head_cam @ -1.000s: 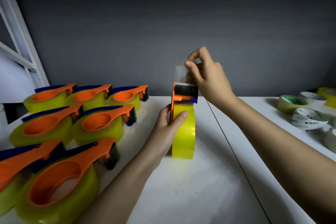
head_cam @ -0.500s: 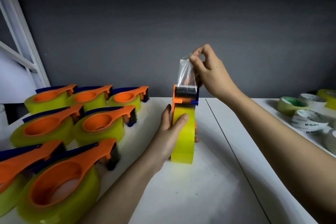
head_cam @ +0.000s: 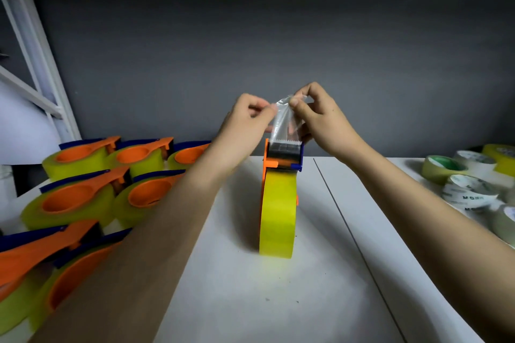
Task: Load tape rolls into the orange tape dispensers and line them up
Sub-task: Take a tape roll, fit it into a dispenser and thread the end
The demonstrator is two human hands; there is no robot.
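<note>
head view: left hand (head_cam: 245,122) and right hand (head_cam: 320,117) pinch tape end (head_cam: 284,122) above dispenser (head_cam: 281,159); bare table (head_cam: 278,301) around.

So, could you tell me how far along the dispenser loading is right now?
Done: seven loaded dispensers lie in rows on the left. In hand: an eighth dispenser stands upright at centre, while the left hand and right hand pinch its tape end above the cutter. Left: lining it up, plus the loose rolls on the right.
</note>
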